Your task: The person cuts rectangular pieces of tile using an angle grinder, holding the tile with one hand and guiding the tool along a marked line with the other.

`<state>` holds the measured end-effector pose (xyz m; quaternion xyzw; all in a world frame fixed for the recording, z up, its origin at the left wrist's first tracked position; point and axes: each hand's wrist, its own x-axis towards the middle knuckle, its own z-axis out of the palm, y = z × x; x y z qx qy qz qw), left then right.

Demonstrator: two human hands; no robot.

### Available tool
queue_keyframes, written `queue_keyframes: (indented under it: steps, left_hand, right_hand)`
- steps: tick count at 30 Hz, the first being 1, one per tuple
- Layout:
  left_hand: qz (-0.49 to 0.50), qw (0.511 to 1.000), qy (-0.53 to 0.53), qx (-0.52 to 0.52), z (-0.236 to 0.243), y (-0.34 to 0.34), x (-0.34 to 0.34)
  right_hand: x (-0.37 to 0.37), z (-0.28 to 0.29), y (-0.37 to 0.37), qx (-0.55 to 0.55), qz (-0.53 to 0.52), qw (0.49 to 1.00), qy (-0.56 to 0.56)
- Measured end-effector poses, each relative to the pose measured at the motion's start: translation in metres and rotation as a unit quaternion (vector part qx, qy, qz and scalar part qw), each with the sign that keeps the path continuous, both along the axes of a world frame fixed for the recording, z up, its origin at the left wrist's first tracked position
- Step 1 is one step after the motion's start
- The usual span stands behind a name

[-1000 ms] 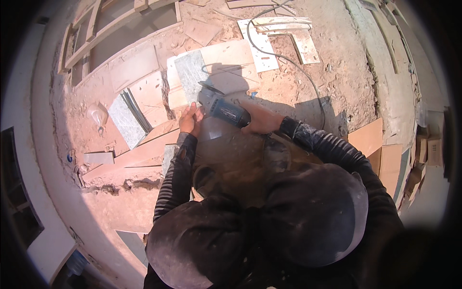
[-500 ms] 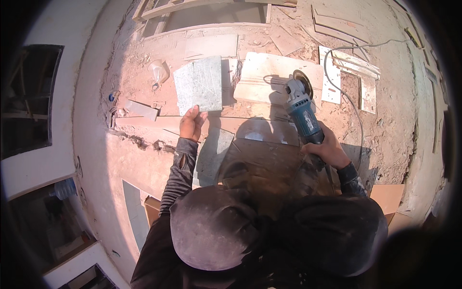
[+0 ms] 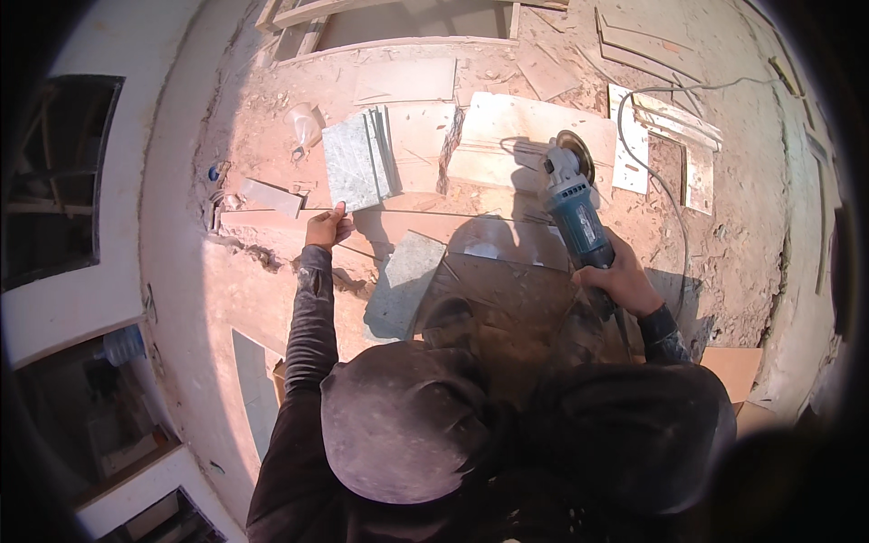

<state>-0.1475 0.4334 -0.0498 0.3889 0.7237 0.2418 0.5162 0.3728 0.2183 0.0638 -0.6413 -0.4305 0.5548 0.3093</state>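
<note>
My right hand [image 3: 623, 277] is wrapped round the rear of a blue-green angle grinder [image 3: 577, 217], whose disc [image 3: 581, 154] points up and away from me. In my left hand [image 3: 328, 228] the thumb and fingers pinch the near edge of a grey stone tile [image 3: 349, 165]. This tile lies against several similar tiles [image 3: 384, 145], stacked with their right edges showing. Nearer to me, another grey tile [image 3: 403, 282] lies on the ground by my knee. Whether the grinder is running cannot be seen.
A pale board [image 3: 525, 136] lies beyond the grinder. The power cord [image 3: 674, 195] curves along the right. A wooden frame [image 3: 398, 41] lies at the back, a clear plastic piece [image 3: 303, 125] left of the tiles. Rubble covers the ground; a wall with openings [image 3: 118, 235] stands left.
My left hand has moved left with the grey tile, which now lies over the stacked tiles. The near tile is more exposed. My right hand still holds the grinder in nearly the same place.
</note>
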Motion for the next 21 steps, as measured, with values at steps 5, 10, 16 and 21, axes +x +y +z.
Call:
queue_keyframes:
  steps: [5,10,16,21]
  left_hand:
    - [-0.102,0.989,0.068,-0.08,0.004,0.015,-0.001]
    - [-0.055,0.986,0.136,-0.074,0.011,0.0,-0.006]
    - [-0.361,0.818,0.448,0.019,0.028,-0.124,0.09]
    - [-0.371,0.812,0.452,0.002,0.01,-0.163,0.109]
  right_hand:
    - [0.001,-0.005,-0.002,0.002,-0.009,1.0,-0.008]
    - [-0.002,0.013,0.005,-0.016,-0.016,1.0,0.001]
    - [0.0,0.015,0.003,-0.053,-0.04,0.997,-0.041]
    - [0.0,0.017,0.006,-0.053,-0.042,0.997,-0.039]
